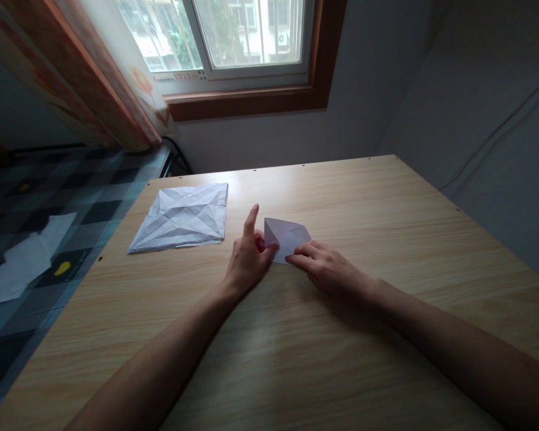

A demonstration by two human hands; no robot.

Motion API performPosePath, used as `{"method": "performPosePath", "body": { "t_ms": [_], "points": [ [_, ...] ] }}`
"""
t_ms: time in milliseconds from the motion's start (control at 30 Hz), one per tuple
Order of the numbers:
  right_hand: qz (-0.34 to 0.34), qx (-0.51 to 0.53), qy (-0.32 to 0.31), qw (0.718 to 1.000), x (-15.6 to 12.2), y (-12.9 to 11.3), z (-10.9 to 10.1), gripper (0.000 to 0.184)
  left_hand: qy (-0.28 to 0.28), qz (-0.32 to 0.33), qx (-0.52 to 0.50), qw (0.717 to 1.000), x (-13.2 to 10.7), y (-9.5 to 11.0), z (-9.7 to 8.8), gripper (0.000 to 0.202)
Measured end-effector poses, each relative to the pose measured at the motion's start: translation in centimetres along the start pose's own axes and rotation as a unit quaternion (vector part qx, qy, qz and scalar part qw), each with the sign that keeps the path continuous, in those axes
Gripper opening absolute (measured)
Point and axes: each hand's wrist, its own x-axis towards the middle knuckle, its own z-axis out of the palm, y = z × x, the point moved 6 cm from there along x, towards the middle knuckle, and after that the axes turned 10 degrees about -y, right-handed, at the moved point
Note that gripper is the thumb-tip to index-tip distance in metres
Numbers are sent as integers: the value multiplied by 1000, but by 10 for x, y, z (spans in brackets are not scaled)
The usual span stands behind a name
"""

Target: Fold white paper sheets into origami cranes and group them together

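Note:
A small folded piece of white paper [288, 234] lies on the wooden table [363, 215] near its middle. My left hand [248, 263] pinches the paper's left edge with thumb and curled fingers, its index finger sticking up. My right hand [327, 269] presses its fingertips down on the paper's near right edge. Both forearms reach in from the bottom of the view.
A stack of creased white paper sheets [182, 216] lies on the table to the left. Left of the table is a bed with a checked cover [49, 215] and loose white paper [22, 260]. A window [233, 36] and grey walls stand behind.

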Motion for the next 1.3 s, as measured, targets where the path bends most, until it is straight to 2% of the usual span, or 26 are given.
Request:
{"method": "performPosePath", "body": {
  "t_ms": [67,167,200,267,367,433,600,700,900,967,1067,1100,1200,1300],
  "points": [
    [8,6,-1,1000,1,2,2,44,-8,-4,14,1000,1,3,-1,72],
    [17,1,-13,1000,2,4,5,48,-11,-17,37,999,3,5,-4,22],
    [18,-3,-19,1000,2,4,6,48,-6,-25,46,999,3,5,-6,18],
    [19,-10,-33,999,3,4,7,46,-3,-38,55,998,4,5,-8,34],
    [23,-13,-43,999,3,5,9,46,-15,-42,38,998,4,4,-7,46],
    [26,-10,-44,999,2,6,10,49,-21,-35,35,999,3,5,-5,46],
    [28,1,-39,999,2,7,11,56,-43,9,116,992,0,12,0,23],
    [24,5,-35,999,2,5,10,52,-41,19,169,985,0,13,1,35],
    [24,18,-38,999,1,4,5,51,-39,20,166,985,0,13,-1,57],
    [29,24,-42,998,1,5,6,53,-10,61,197,978,-5,20,-5,55],
    [59,30,-34,997,0,8,7,55,19,186,265,946,-18,39,-5,42],
    [76,29,-26,996,0,10,7,52,4,230,276,933,-22,44,-1,37],
    [123,23,2,992,-3,14,7,42,-106,325,276,898,-30,51,16,30],
    [134,36,18,990,-5,13,6,39,-186,322,268,889,-28,46,28,43]
  ]
}}
